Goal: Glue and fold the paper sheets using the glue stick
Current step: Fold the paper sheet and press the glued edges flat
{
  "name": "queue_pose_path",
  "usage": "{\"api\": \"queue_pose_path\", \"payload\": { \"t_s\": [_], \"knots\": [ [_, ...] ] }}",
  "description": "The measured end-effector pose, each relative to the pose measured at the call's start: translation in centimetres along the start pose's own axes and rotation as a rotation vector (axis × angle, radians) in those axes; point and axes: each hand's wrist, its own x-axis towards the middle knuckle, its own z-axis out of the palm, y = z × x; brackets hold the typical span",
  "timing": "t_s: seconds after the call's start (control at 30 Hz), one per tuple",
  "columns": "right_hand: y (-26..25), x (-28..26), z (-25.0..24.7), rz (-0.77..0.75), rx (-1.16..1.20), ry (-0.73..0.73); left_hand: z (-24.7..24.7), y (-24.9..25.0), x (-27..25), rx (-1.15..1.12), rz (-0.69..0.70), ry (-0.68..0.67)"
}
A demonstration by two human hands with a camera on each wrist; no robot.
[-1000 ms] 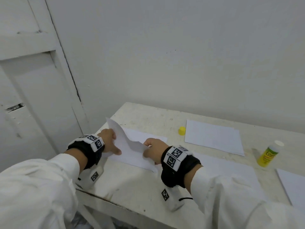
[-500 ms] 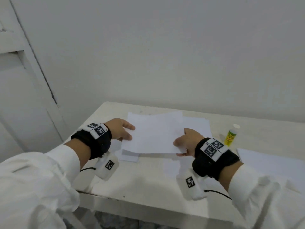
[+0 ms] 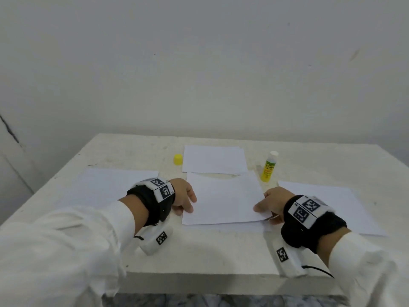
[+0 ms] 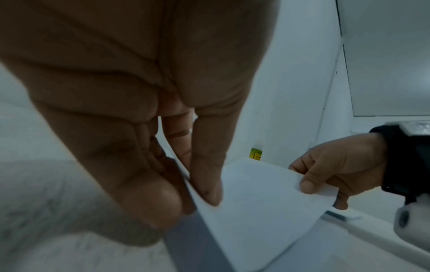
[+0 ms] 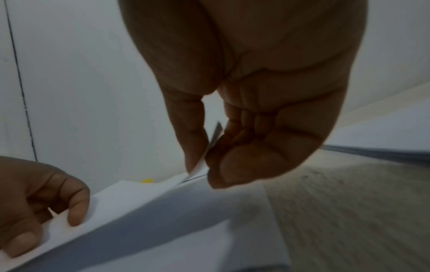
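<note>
A white paper sheet hangs just above the table in front of me, held flat between both hands. My left hand pinches its left edge between thumb and fingers. My right hand pinches the right edge the same way. Under it lies another sheet. The uncapped glue stick, yellow-green with a white tip, stands upright behind the held sheet's right corner. Its yellow cap sits at the back left.
More white sheets lie around: one at the back centre, one on the left, one on the right. The wall stands close behind the table. The table's front edge is near my wrists.
Both hands carried the sheet from the table's left side to the centre and lowered it over another sheet. My view swung right, so the door frame has left the picture.
</note>
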Motion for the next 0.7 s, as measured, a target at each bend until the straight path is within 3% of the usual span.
{"api": "queue_pose_path", "payload": {
  "t_s": [0.7],
  "knots": [
    [0.3, 1.0, 0.4, 0.002, -0.097, -0.065, 0.0, -0.4, -0.5, 0.051, 0.0, -0.04]
  ]
}}
